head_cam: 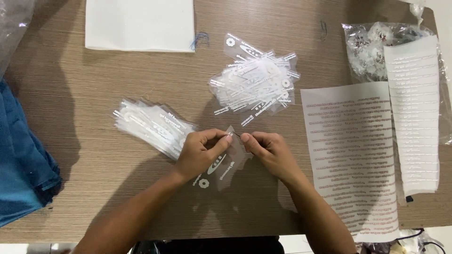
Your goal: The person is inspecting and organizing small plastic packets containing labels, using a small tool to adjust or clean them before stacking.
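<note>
- One clear printed bag (225,162) at table centre, pinched at its top edge by left hand (201,153) and right hand (268,151), fingertips pressed together.
- Two bag heaps: one (153,126) at ten o'clock, one (256,80) at one o'clock.
- Two label sheets (353,155) at three o'clock.
- One white cloth (140,23) at eleven o'clock, farthest.

Small packing workstation, likely a workshop. Wood-grain table (94,188) carries piles of clear printed sleeves (256,82), sticker label sheets (351,155), a bagged stock of small parts (372,47).
</note>
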